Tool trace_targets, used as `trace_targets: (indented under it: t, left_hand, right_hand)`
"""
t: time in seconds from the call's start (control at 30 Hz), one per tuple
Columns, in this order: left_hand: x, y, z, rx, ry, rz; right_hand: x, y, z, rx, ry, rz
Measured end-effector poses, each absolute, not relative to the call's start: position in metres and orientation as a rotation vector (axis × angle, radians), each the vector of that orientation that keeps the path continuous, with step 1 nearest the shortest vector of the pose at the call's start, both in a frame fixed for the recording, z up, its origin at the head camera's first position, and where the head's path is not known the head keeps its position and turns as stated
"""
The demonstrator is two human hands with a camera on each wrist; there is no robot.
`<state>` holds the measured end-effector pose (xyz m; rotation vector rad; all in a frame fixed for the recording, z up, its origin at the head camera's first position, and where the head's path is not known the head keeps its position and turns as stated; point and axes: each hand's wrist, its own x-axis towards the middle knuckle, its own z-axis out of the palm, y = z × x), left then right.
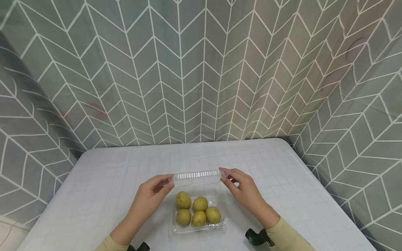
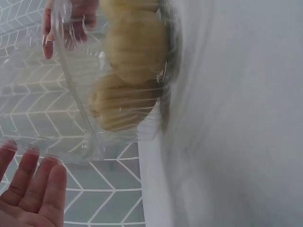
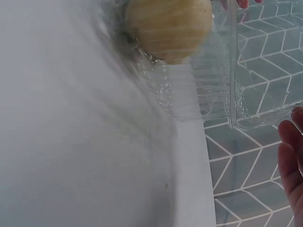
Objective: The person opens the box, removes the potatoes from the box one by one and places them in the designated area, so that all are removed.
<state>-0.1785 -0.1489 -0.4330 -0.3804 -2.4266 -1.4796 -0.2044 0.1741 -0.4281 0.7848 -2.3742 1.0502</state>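
Clear plastic clamshell box (image 1: 198,223) sits on the desk (image 1: 94,195) holding five yellow-green fruits (image 1: 197,211), its lid (image 1: 197,177) raised upright and pinched at each end by left hand (image 1: 150,195) and right hand (image 1: 245,190) fingers, closure apparently incomplete.

A pale bench (image 1: 103,181) with a faint grid pattern and rounded far corners stands against grey chevron-patterned walls. Directly on it, near the front edge and about midway across, sits a clear plastic box (image 1: 197,228) with its lid (image 1: 198,177) raised at the far side. The box holds five yellow-green fruits (image 1: 197,211) packed close together.
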Motion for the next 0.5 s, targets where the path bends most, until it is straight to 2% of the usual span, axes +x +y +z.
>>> trace_targets:
  t: [0.2,0.5]
  left_hand:
    - [-0.193,-0.149,-0.438,-0.300,-2.424,-1.495]
    - [-0.211,-0.148,-0.450,-0.316,-2.361,-1.668]
  right_hand:
    - [-0.219,0.170,-0.431,0.722,-2.375,1.067]
    - [-0.234,0.165,-0.435,0.655,-2.447,1.132]
